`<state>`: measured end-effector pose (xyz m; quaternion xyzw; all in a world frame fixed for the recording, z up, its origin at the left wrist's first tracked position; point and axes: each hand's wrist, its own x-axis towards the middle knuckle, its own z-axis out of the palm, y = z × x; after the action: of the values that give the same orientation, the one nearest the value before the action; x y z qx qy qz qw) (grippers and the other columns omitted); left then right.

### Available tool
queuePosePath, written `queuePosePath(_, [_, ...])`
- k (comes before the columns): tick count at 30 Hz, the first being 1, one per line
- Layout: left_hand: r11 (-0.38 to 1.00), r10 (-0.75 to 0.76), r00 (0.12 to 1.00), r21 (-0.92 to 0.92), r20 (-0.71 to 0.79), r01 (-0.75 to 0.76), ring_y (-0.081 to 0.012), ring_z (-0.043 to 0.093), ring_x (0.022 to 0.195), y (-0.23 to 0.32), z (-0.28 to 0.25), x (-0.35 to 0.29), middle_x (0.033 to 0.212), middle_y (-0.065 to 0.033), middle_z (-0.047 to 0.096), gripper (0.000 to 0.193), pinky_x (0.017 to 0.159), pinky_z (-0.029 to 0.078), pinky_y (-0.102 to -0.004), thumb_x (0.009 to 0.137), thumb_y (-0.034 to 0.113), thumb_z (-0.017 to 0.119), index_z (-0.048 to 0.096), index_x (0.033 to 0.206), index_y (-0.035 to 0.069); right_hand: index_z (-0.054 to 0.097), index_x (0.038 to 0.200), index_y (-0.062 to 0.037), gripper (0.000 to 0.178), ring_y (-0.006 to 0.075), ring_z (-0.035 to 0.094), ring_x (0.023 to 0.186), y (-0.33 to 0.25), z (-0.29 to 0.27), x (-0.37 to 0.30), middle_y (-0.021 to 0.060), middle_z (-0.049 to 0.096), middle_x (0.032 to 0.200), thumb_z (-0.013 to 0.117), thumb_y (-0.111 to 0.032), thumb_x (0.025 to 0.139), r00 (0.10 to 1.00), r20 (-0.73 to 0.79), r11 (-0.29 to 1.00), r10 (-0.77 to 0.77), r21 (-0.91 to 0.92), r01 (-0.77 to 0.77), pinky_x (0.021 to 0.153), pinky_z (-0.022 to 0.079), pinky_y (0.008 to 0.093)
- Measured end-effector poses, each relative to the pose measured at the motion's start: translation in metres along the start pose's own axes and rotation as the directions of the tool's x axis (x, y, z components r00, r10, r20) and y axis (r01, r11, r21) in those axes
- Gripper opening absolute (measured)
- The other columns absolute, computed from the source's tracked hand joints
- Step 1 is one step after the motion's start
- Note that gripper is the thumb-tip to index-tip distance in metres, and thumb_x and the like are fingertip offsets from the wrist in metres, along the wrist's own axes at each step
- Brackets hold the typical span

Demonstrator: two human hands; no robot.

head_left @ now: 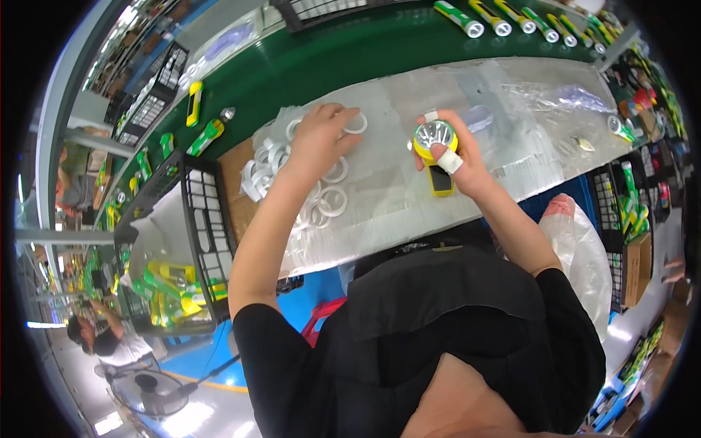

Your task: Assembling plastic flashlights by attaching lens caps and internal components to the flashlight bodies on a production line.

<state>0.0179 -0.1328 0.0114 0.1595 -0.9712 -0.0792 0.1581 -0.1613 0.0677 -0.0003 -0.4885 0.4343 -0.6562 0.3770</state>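
Head view: the right hand (458, 157) grips a yellow flashlight (437, 150) upright, its silver reflector facing up, above the middle of the bench (394, 197). The left hand (321, 135) rests with fingers curled on a white ring (355, 122), beside the pile of white rings (292, 182) toward the bench's left edge.
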Motion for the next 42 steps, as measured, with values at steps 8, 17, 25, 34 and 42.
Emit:
queuePosePath(8, [0.785, 0.018, 0.901, -0.552, -0.434, -0.281, -0.0153, 0.058, 0.087, 0.096, -0.02, 0.012, 0.11, -0.0088, 0.059, 0.028, 0.067, 0.045, -0.0253, 0.075, 0.015, 0.083, 0.073, 0.099, 0.005, 0.045, 0.125, -0.0043, 0.038, 0.0114, 0.061, 0.084, 0.005, -0.003, 0.011, 0.0062, 0.059, 0.1, 0.062, -0.012, 0.092, 0.992, -0.046, 0.993, -0.116, -0.008, 0.116, 0.07, 0.051, 0.0268])
queuePosePath(17, [0.847, 0.093, 0.942, -0.472, -0.321, -0.245, -0.0186, 0.054, 0.086, 0.097, -0.024, 0.015, 0.103, -0.0057, 0.057, 0.042, 0.071, 0.047, -0.031, 0.066, 0.029, 0.086, 0.075, 0.102, 0.01, 0.039, 0.136, -0.0046, 0.054, 0.0164, 0.054, 0.113, 0.01, -0.018, 0.006, 0.0092, 0.054, 0.124, 0.064, -0.024, 0.093, 0.989, 0.062, 0.987, -0.135, -0.079, 0.14, 0.096, 0.046, 0.0336])
queuePosePath(25, [0.829, 0.17, 0.945, -0.477, -0.28, -0.29, -0.0241, 0.058, 0.09, 0.113, -0.021, 0.028, 0.104, -0.0072, 0.057, 0.046, 0.073, 0.051, -0.0354, 0.067, 0.025, 0.086, 0.072, 0.109, 0.013, 0.057, 0.126, -0.0087, 0.055, 0.027, 0.06, 0.114, -0.043, -0.069, 0.008, 0.0098, 0.062, 0.119, 0.08, -0.025, 0.079, 0.901, 0.235, 0.701, -0.364, -0.568, 0.431, 0.097, 0.047, 0.0374])
queuePosePath(34, [0.791, 0.128, 0.937, -0.536, -0.324, -0.294, -0.0326, 0.063, 0.091, 0.136, 0.011, 0.044, 0.099, -0.0105, 0.063, 0.04, 0.075, 0.051, -0.0404, 0.072, 0.02, 0.082, 0.061, 0.104, 0.011, 0.059, 0.103, -0.0018, 0.037, 0.0268, 0.056, 0.076, -0.128, -0.066, 0.04, 0.0098, 0.056, 0.09, 0.075, -0.011, 0.071, 0.809, 0.526, 0.426, 0.263, -0.815, 0.392, 0.065, 0.046, 0.0365])
queuePosePath(42, [0.819, 0.085, 0.946, -0.519, -0.313, -0.245, -0.0295, 0.063, 0.086, 0.138, 0.013, 0.046, 0.091, -0.0085, 0.064, 0.039, 0.071, 0.051, -0.0404, 0.072, 0.018, 0.082, 0.062, 0.104, 0.012, 0.059, 0.097, -0.0008, 0.031, 0.0305, 0.059, 0.075, -0.133, -0.05, 0.051, 0.013, 0.058, 0.087, 0.073, -0.015, 0.073, 0.838, 0.258, 0.193, 0.481, -0.963, 0.186, 0.064, 0.046, 0.0395])
